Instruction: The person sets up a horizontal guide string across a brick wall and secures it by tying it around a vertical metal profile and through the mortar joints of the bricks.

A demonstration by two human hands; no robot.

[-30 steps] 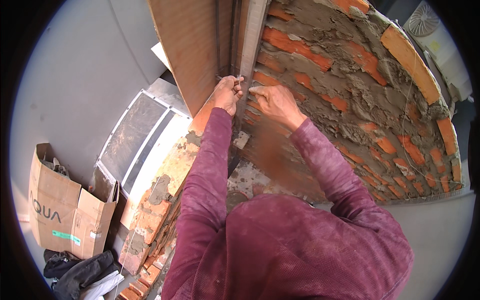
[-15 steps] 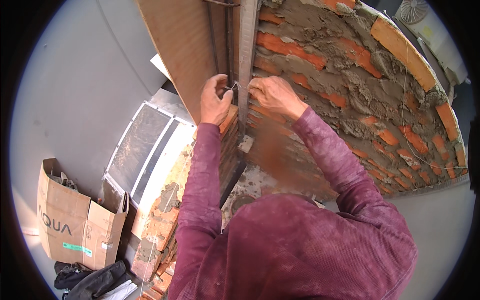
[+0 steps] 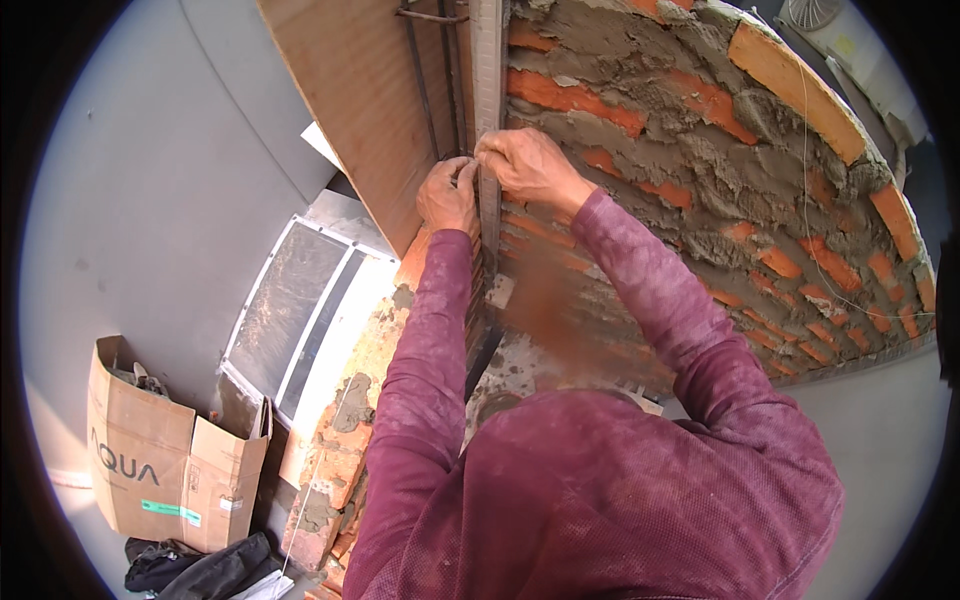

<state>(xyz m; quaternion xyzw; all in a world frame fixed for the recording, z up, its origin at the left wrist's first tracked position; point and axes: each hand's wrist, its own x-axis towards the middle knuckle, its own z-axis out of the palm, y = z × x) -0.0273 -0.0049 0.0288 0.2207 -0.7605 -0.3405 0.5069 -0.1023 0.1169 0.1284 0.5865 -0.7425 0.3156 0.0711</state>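
Observation:
My left hand [image 3: 449,194] is closed, its thumb and forefinger pinched together beside the lower end of dark steel bars [image 3: 452,90]. Fingers curled, my right hand [image 3: 527,165] is closed too, its fingertips almost meeting those of the left. A thin string between the fingertips showed a moment ago; the fingers now mostly cover it. Both hands are in front of a grey upright strip [image 3: 488,80], which stands between a plywood board [image 3: 340,90] and the brick wall [image 3: 690,150]. Grey mortar is smeared unevenly over that wall's red bricks.
A lower brick wall [image 3: 345,440] runs along my left arm. Farther left are a framed panel [image 3: 290,300], an opened cardboard box [image 3: 150,460] and dark cloth [image 3: 215,570]. A pale line [image 3: 808,200] hangs across the right wall. An outdoor fan unit [image 3: 850,50] is at top right.
My left hand has moved right and slightly up, closing its gap to the right hand. My right hand has shifted a little up and left. The view has moved slightly.

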